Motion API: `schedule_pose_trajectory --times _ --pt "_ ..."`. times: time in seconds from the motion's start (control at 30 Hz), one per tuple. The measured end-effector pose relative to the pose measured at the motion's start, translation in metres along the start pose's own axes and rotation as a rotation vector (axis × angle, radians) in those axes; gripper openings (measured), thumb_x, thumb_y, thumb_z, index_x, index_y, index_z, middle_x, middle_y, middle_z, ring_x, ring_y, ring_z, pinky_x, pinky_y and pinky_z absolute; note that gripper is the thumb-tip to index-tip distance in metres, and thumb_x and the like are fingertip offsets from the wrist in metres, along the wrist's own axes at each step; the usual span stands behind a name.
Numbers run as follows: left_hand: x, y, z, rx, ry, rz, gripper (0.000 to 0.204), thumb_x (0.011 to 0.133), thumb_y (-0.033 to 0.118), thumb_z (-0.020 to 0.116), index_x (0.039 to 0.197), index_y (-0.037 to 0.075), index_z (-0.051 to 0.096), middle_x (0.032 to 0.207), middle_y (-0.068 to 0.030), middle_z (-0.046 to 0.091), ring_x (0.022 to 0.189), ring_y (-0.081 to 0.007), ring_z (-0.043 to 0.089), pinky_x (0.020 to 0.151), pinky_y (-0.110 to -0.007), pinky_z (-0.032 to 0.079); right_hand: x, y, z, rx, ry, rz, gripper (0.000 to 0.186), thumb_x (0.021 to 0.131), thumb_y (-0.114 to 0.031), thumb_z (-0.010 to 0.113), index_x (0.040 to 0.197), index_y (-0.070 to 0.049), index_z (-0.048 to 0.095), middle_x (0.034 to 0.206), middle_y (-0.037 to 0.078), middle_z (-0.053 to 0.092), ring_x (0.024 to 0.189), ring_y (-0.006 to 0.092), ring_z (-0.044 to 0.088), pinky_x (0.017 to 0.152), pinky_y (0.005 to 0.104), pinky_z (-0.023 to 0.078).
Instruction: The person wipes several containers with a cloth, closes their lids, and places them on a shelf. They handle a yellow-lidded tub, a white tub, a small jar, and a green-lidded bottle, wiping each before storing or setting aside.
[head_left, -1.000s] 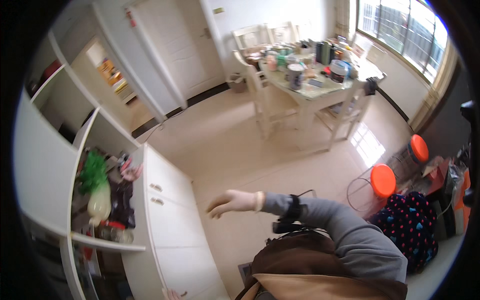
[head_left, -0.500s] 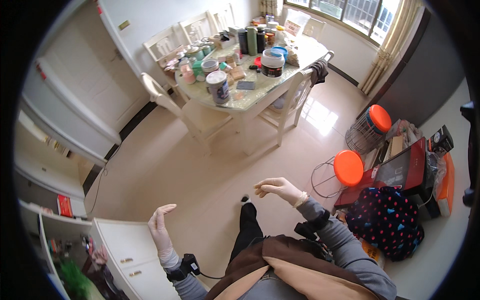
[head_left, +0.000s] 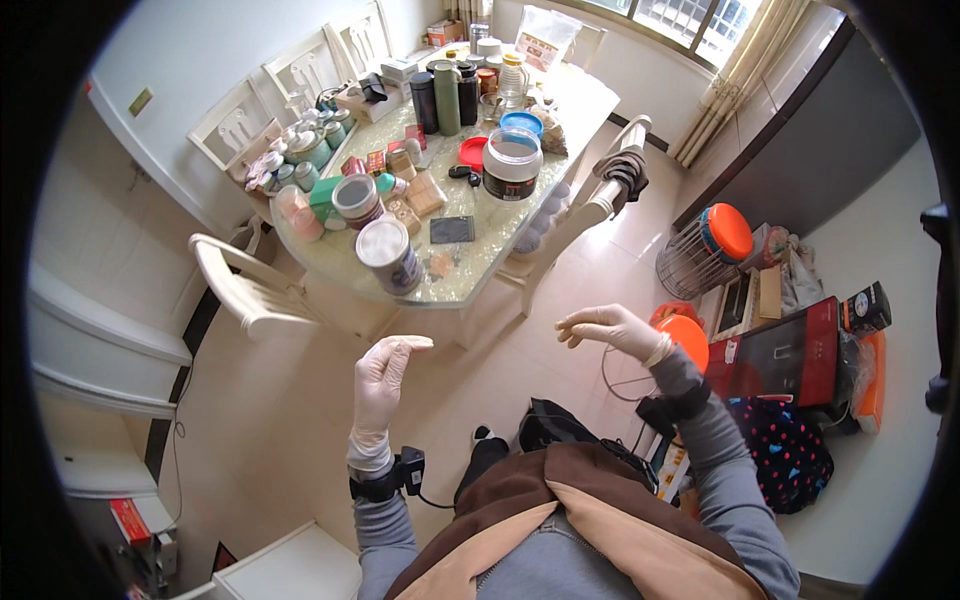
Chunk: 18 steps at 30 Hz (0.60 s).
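My left hand [head_left: 382, 385] wears a pale glove and is raised in front of me, fingers together and slightly bent, holding nothing. My right hand [head_left: 612, 329], also gloved, is lifted at about the same height with fingers loosely apart and nothing in it. Both hover over the tiled floor, short of a cluttered dining table [head_left: 460, 280]. The nearest things on the table are a large round tin [head_left: 388, 256] at the near edge and a dark flat pouch [head_left: 452, 230]. A black band with a small device [head_left: 392, 480] sits on my left wrist.
White chairs [head_left: 252, 290] stand at the table's left and right [head_left: 600, 195] sides. Orange-topped stools [head_left: 725, 232], a wire basket [head_left: 685, 268], a red box [head_left: 790, 350] and a dotted bag [head_left: 790, 455] crowd the right. White cabinets [head_left: 100, 350] line the left.
My view has swung from the white cabinets toward the dining table, which is now closer. Both hands have come up in front of me, the left one rising higher.
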<state>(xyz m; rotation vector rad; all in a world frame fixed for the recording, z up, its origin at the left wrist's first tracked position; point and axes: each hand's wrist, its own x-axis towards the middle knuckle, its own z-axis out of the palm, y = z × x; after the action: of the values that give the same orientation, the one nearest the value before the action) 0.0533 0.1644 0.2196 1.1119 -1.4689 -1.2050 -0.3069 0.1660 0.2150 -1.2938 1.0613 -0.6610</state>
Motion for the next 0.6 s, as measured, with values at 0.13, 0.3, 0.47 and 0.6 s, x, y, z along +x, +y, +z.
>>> schedule_pose_trajectory --times 0.13,0.3,0.47,0.6 --pt "0.043 -0.004 -0.009 0.182 -0.044 0.011 0.021 0.095 0.013 0.052 0.096 -0.002 0.067 0.095 -0.0097 0.068 0.091 -0.0185 0.063 0.083 -0.029 0.047 0.065 -0.031 -0.072 -0.393 -0.059 -0.073 0.026 0.092 -0.016 0.057 0.112 -0.001 0.064 0.097 0.009 0.069 0.084 0.0147 0.064 0.080 0.0279 0.051" --pt "0.078 -0.013 -0.012 0.272 -0.005 -0.129 0.017 0.092 0.009 0.056 0.100 -0.001 0.067 0.098 -0.0102 0.068 0.093 -0.0196 0.063 0.085 -0.030 0.048 0.184 -0.049 -0.167 -1.097 0.125 -0.244 0.032 0.081 -0.022 0.065 0.108 -0.004 0.066 0.090 0.015 0.069 0.082 0.0292 0.067 0.076 0.0357 0.052" --pt "0.131 -0.011 0.016 0.303 0.119 -0.244 0.018 0.089 0.008 0.059 0.104 0.001 0.067 0.099 -0.0103 0.068 0.095 -0.0216 0.063 0.087 -0.031 0.047 0.290 -0.026 -0.212 -1.523 -0.020 -0.292 0.060 0.070 -0.016 0.072 0.126 -0.007 0.051 0.126 0.012 0.054 0.097 0.0291 0.062 0.080 0.0372 0.051" --pt "0.171 -0.006 0.036 0.467 0.121 -0.180 0.021 0.086 0.011 0.063 0.105 0.003 0.067 0.099 -0.0107 0.068 0.096 -0.0261 0.062 0.088 -0.034 0.046 0.324 -0.003 -0.226 -1.420 -0.138 -0.449 0.025 0.070 -0.014 0.067 0.094 -0.007 0.062 0.087 0.012 0.064 0.079 0.0300 0.066 0.069 0.0410 0.052"
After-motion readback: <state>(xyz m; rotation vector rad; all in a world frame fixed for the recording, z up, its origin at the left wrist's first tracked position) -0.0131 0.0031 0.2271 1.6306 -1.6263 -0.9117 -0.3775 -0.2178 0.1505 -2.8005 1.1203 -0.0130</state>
